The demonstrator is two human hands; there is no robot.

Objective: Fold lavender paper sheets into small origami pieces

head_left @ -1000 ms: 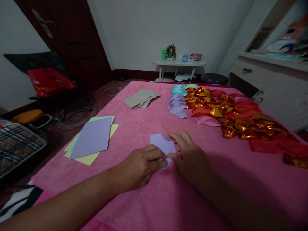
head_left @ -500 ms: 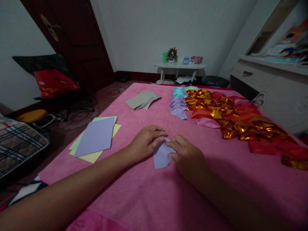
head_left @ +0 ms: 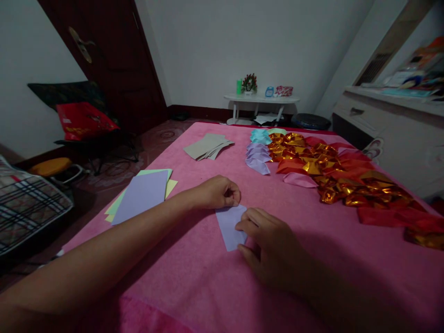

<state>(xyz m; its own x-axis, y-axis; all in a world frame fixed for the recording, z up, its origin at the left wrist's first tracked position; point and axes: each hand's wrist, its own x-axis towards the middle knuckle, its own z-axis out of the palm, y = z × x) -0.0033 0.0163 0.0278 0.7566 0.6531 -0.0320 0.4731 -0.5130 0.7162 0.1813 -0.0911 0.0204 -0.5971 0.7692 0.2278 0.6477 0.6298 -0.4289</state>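
A folded piece of light purple paper (head_left: 229, 230) lies on the pink cloth in front of me. My left hand (head_left: 222, 192) is at its far edge, fingers curled and thumb against them, pinching the paper there; the exact grip is partly hidden. At the right edge of the same paper is my right hand (head_left: 267, 236). Its bent fingertips rest on the paper, with the thumb spread apart below them. Left of my forearm is a stack of larger paper sheets (head_left: 144, 194), purple on top, green and yellow beneath.
Grey paper pieces (head_left: 208, 146) lie farther back on the pink cloth (head_left: 194, 286). Rows of folded gold foil and red papers (head_left: 312, 162) cover the right side, with folded purple papers (head_left: 257, 158) beside them. A white side table (head_left: 262, 98) stands by the wall.
My left hand has curled its fingers in at the paper's far edge. My right hand has loosened, thumb and fingers farther apart. More of the purple paper shows, turned slightly.
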